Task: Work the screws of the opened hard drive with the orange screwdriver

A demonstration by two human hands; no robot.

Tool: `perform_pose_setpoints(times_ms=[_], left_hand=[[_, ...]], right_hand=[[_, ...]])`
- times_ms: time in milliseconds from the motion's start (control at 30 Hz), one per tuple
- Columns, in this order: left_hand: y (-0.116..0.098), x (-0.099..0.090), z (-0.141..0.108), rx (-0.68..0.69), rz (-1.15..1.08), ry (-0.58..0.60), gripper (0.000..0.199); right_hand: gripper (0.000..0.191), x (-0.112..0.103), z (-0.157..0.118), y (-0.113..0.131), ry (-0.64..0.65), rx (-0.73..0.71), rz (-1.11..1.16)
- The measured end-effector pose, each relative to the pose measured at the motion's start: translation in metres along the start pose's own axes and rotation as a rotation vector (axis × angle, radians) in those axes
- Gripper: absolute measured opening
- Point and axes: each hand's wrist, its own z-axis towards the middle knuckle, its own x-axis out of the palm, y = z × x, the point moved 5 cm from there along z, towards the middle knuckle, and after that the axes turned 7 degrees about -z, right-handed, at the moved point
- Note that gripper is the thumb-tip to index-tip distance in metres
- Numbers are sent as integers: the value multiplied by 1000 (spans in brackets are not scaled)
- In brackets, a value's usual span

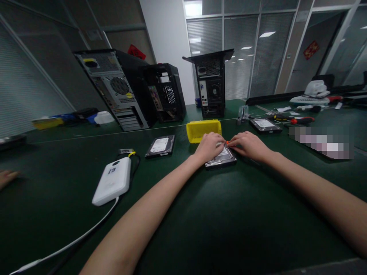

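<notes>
A silver hard drive (221, 161) lies flat on the dark green table (183, 214), in front of a yellow plastic box (204, 130). My left hand (210, 146) rests over the drive's upper left part, its fingers bent toward the right. From the right, my right hand (247, 145) reaches the drive's far right corner, fingertips pinched round a small orange-red piece (228, 143). The fingertips of both hands nearly meet at that piece. Whatever lies under the left fingers is hidden.
A second hard drive (160, 146) and a white power bank (113, 181) with a cable lie left. Computer cases (120, 86) stand behind. Another drive (265, 124), a screwdriver (302, 120) and a blurred flat object (321, 143) are right. Another person's hand (8, 178) shows far left.
</notes>
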Motion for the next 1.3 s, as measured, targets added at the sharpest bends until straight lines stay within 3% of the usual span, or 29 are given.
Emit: perform_pose_setpoints(times_ms=[333,467,567,667,800,900,1000,1033,1067,1133,1200,1300], left_hand=[[-2,-1,0,36,5,10,22],[-1,0,0,37,13,30,23],[0,1,0,52,10,41,23],[1,3,0,56,-3,46,23],[2,4,0,55,-29,46,23],[2,4,0,60,-51,52,23],[3,4,0,52,-72,62,24],[3,4,0,54,-81,59,24],[3,4,0,59,-90,55,24],[3,4,0,63,-106,47,24],[4,5,0,56,-119,47,24],[6,7,0,45,-138,43,24]], right_hand=[[29,-2,1,-1,-8,-6,13],[31,-4,0,-11,-47,213,11],[38,8,-4,-24,32,440,129],[49,28,-6,-30,162,507,398],[36,40,-5,-42,133,527,544],[41,41,-6,-56,57,633,675],[41,29,-6,-65,-111,703,811],[39,22,-5,-66,-199,712,868],[36,13,-4,-68,-390,714,1010],[35,-6,0,-64,-631,615,1179],[36,-17,8,-56,-680,539,1236],[36,-22,23,-42,-600,434,1235]])
